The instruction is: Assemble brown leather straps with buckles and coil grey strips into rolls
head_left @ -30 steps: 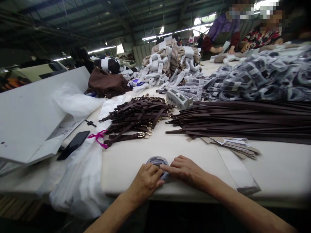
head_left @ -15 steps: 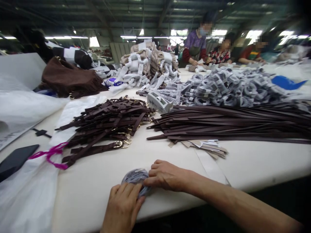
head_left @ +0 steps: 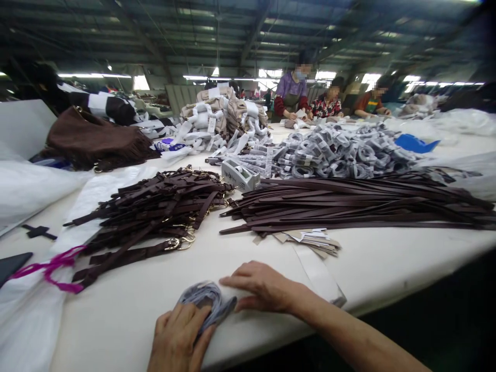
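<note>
Near the table's front edge lies a coiled strap in thin bluish-grey wrapping (head_left: 199,293). My left hand (head_left: 179,330) grips the coil's near side, fingers over it and thumb along its right edge. Just right of the coil, my right hand (head_left: 263,289) has its thumb and fingers apart around a short gap, holding nothing. The strap's loose end (head_left: 228,309) sticks out toward that hand. Beyond lie a pile of dark brown buckled straps (head_left: 155,206) and a long bundle of dark brown straps (head_left: 349,204).
A tape dispenser (head_left: 241,174) stands between the strap piles. Card strips (head_left: 313,241) lie in front of the long bundle. Many wrapped coils (head_left: 341,150) are heaped behind. At left are a brown fringed bag (head_left: 96,137) and magenta cord (head_left: 54,268). Three people work across the table.
My right hand has come off the coil and opened. The strap's end now projects from the coil's right side. My view has shifted to the right and up.
</note>
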Available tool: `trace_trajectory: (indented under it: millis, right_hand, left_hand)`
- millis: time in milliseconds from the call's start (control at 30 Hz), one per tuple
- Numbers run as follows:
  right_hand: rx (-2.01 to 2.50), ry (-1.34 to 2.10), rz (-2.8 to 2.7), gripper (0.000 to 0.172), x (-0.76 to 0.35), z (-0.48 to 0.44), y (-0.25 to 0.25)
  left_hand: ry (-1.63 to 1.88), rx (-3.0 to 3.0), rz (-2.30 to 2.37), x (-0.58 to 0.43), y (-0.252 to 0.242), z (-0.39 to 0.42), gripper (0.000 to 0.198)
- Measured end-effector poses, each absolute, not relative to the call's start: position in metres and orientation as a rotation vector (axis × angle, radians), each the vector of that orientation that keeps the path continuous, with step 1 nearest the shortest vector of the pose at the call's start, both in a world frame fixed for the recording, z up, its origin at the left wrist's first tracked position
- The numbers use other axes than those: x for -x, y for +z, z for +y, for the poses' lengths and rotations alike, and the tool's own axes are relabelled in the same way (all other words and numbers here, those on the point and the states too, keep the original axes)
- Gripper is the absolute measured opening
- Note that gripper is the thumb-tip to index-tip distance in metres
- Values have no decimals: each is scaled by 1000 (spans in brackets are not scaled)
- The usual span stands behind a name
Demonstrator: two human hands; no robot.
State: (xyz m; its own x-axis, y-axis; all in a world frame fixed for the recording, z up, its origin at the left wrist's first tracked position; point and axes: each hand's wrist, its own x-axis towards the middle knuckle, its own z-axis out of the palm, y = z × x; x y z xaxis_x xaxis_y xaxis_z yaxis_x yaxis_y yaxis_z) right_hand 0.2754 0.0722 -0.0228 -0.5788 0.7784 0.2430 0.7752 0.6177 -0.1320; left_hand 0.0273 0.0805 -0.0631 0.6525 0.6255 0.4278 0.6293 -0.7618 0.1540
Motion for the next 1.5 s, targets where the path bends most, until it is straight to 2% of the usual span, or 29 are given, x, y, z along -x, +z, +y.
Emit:
trace_trajectory:
  millis: [67, 167, 267, 367, 433, 500, 600, 700, 800, 1000, 1133, 1167, 1233, 1333, 1400, 1500]
  right_hand:
    - [1541, -109, -2378, 42, -307, 71, -21]
    - [1826, -279, -2196, 30, -354, 77, -24]
    - [1874, -338, -2270, 14, -376, 79, -28]
    - [1805, -326, -2414, 20, -371, 58, -32]
    - [1764, -301, -2471, 18, -362, 34, -34]
    - [1741, -227, -2459, 16, -355, 11, -36]
    - [1784, -29, -2275, 21, -354, -1, -37]
    - [1920, 52, -2011, 25, -351, 12, -37]
    - [2015, 135, -1979, 31, -338, 30, -38]
    - [2014, 439, -1897, 19, -322, 39, -40]
    - [1998, 524, -1861, 9, -318, 41, -29]
    - [1987, 565, -1845, 5, -315, 40, -26]
    - [1897, 782, -1672, 12, -305, 37, -23]
    - [1574, 1151, -1057, 22, -281, 29, -23]
    - [1340, 1246, -650, 24, -260, 26, -25]
    - [1101, 1322, -293, 26, -224, 24, -24]
  left_hand:
    - [-753, 2842, -1071, -28, -63, 78, 22]
    - [-765, 2814, -1044, -30, -63, 76, 21]
    - [-776, 2777, -1039, -30, -61, 74, 20]
    - [-753, 2782, -1047, -27, -57, 68, 21]
    - [-760, 2802, -1046, -26, -55, 63, 21]
    - [-773, 2818, -1049, -25, -54, 60, 22]
    - [-782, 2820, -1099, -25, -55, 58, 22]
    - [-769, 2835, -1134, -27, -54, 57, 23]
    - [-787, 2833, -1169, -28, -52, 55, 23]
    - [-919, 2805, -1221, -27, -51, 54, 20]
    - [-985, 2833, -1279, -25, -50, 54, 20]
    - [-1029, 2835, -1310, -24, -49, 54, 19]
    - [-1155, 2821, -1427, -20, -46, 54, 19]
    - [-1352, 2818, -1810, -14, -36, 56, 21]
    - [-1528, 2825, -2154, -12, -27, 58, 24]
    - [-2121, 2641, -2607, -14, -15, 60, 30]
